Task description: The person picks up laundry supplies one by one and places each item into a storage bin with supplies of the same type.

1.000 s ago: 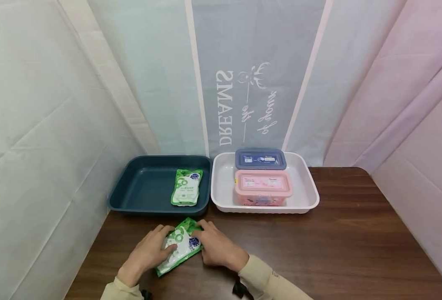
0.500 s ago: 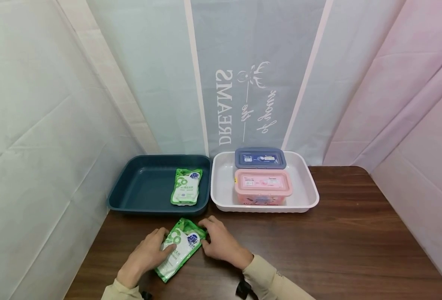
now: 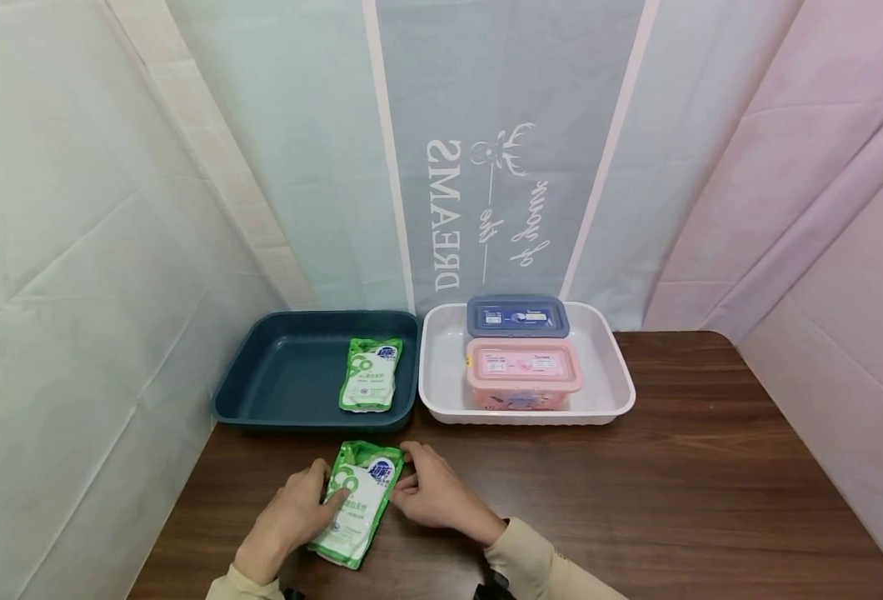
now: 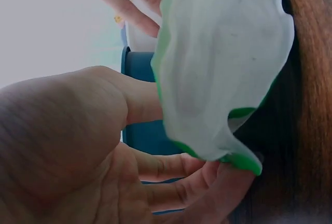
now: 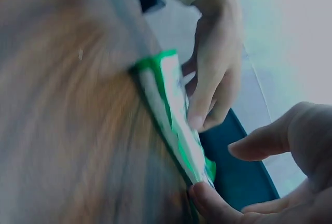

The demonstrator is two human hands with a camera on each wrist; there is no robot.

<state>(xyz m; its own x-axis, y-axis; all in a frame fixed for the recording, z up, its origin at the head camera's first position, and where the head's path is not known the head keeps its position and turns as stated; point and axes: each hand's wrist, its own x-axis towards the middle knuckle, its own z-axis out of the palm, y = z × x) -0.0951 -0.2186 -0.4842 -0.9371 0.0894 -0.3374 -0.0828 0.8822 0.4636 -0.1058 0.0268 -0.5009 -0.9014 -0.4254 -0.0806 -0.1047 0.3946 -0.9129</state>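
Observation:
A green-and-white laundry detergent pouch (image 3: 355,504) lies on the table in front of the dark teal tray, slightly slanted, its green top end pointing toward the tray. My left hand (image 3: 287,512) holds its left side, thumb over the printed face and fingers at the edge. Beside the upper right edge is my right hand (image 3: 441,492); in the right wrist view one fingertip (image 5: 205,193) touches the pouch while another digit stands away from it. The left wrist view shows the pouch's plain white side (image 4: 223,63). A matching pouch (image 3: 370,375) rests inside the teal tray.
The dark teal tray (image 3: 284,417) stands at the back left, close against a white tray (image 3: 614,387). In the white tray sit a pink lidded box (image 3: 524,371) and a blue lidded box (image 3: 518,317). Curtains (image 3: 321,167) surround the brown wooden table (image 3: 674,500).
The pouch on the table has turned counter-clockwise, closer to pointing straight at the tray. My right thumb has come off its face to the right edge. My left hand keeps its hold.

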